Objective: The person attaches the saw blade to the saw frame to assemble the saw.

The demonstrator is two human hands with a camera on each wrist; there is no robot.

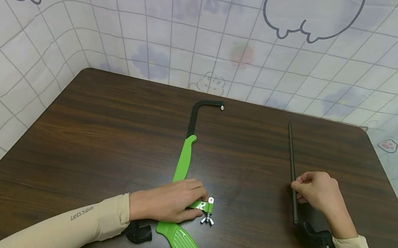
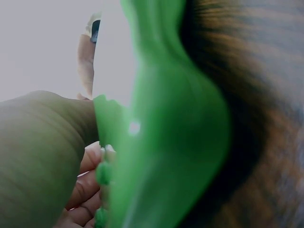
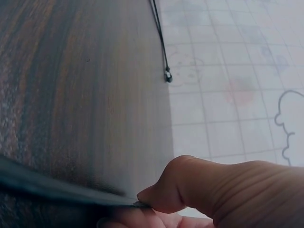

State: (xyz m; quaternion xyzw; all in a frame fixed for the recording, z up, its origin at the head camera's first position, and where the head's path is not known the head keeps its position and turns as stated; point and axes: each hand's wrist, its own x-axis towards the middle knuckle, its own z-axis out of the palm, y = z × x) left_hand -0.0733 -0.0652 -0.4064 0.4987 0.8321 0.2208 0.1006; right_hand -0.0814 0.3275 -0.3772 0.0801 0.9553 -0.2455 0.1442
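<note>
A green hacksaw frame (image 1: 182,165) lies on the table, its handle toward me and its black bent arm (image 1: 193,117) pointing away. My left hand (image 1: 166,200) grips the frame just above the handle, hiding that part. A silver wing nut (image 1: 207,220) shows past the fingertips. In the left wrist view the green handle (image 2: 175,128) fills the middle, with fingers (image 2: 84,190) curled behind it. Off to the right, my right hand (image 1: 318,191) pinches a thin dark hacksaw blade (image 1: 291,159) between thumb and fingers. The blade (image 3: 52,190) looks blurred in the right wrist view.
The dark wooden table (image 1: 108,142) has rounded far corners. Behind it and along both sides hangs a white gridded cloth (image 1: 183,36) with cartoon prints. Black wrist-camera pieces (image 1: 139,232) sit under my left wrist, and another black mount (image 1: 320,238) under my right.
</note>
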